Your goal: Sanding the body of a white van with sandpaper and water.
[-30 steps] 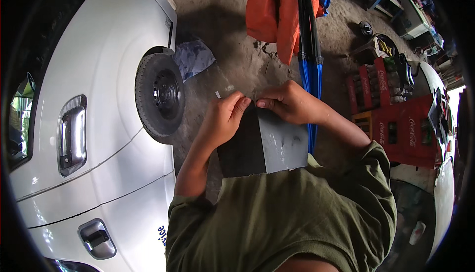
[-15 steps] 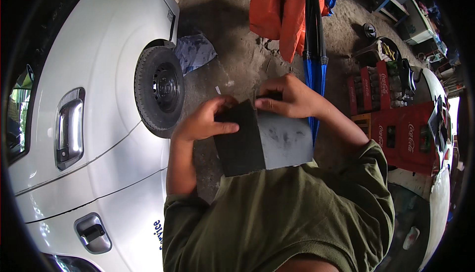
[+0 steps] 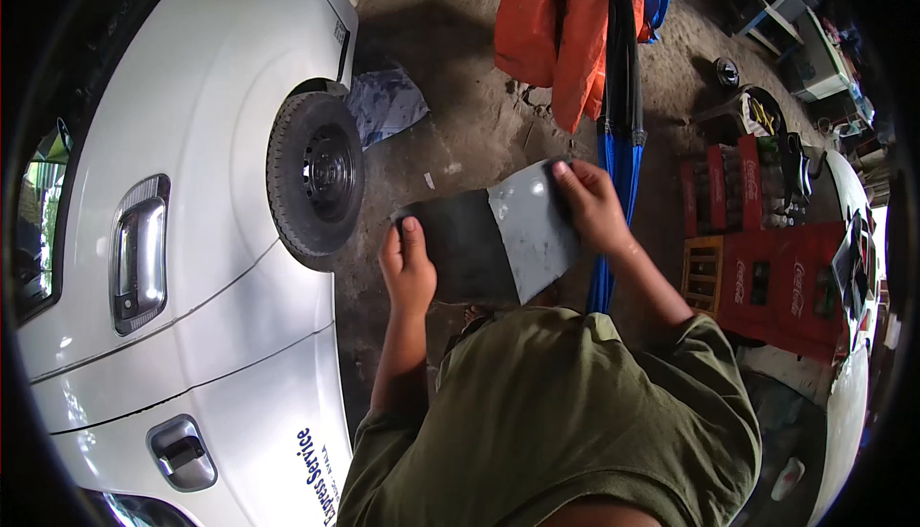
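Note:
A sheet of sandpaper point(image 3: 462, 251), dark black on its left part and smooth grey with smudges on its right part, is held out before my chest. A slightly ragged line divides the two parts. My left hand point(image 3: 410, 268) pinches its left edge, thumb on top and fingers hidden beneath. At the upper right corner, my right hand point(image 3: 596, 209) grips the grey part, with its thumb pressed on the face and the other fingers mostly out of sight behind.
At the left stands a white van point(image 3: 211, 268), its wheel point(image 3: 321, 172) close to my left arm. An orange tarp point(image 3: 556, 38) and a blue-and-black cloth point(image 3: 623, 153) hang ahead. Red bottle crates point(image 3: 781, 268) are stacked at the right. A grey sheet point(image 3: 386, 103) lies on the floor.
My hands have moved apart to the sheet's outer sides. The sandpaper now lies flatter and tilted up at the right, and its grey part is farther from my body.

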Motion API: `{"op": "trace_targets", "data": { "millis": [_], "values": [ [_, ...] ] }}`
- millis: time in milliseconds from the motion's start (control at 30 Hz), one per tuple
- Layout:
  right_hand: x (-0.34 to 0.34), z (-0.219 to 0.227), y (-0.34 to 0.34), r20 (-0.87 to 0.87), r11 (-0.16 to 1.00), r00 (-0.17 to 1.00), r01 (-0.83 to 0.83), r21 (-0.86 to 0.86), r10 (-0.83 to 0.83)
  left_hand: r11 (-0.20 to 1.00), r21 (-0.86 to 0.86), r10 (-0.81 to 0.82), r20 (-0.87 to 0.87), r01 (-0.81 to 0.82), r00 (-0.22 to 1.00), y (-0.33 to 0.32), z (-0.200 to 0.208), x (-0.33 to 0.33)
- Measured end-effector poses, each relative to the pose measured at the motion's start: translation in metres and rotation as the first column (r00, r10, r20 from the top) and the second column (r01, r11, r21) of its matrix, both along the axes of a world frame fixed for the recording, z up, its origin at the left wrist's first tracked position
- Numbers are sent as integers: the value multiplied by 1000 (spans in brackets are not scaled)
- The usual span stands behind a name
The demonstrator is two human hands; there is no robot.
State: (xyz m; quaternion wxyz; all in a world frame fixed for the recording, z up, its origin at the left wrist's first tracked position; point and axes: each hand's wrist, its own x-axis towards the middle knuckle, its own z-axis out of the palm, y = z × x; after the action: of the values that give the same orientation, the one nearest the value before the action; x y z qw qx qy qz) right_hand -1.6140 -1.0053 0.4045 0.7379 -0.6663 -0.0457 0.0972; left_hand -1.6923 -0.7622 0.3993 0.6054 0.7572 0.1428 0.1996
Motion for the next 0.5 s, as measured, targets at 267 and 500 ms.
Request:
{"op": "trace_targets", "data": {
  "millis": [267, 500],
  "values": [
    [62, -53, -55, 409, 633, 818, 572, -521, -404, 825, -46, 564, -3, -563, 826, 46, -52, 40],
    [79, -40, 5, 446, 879, 861, 390, -275, -243, 955, 296, 23, -36, -12, 999, -65, -24, 106]
  ]
}}
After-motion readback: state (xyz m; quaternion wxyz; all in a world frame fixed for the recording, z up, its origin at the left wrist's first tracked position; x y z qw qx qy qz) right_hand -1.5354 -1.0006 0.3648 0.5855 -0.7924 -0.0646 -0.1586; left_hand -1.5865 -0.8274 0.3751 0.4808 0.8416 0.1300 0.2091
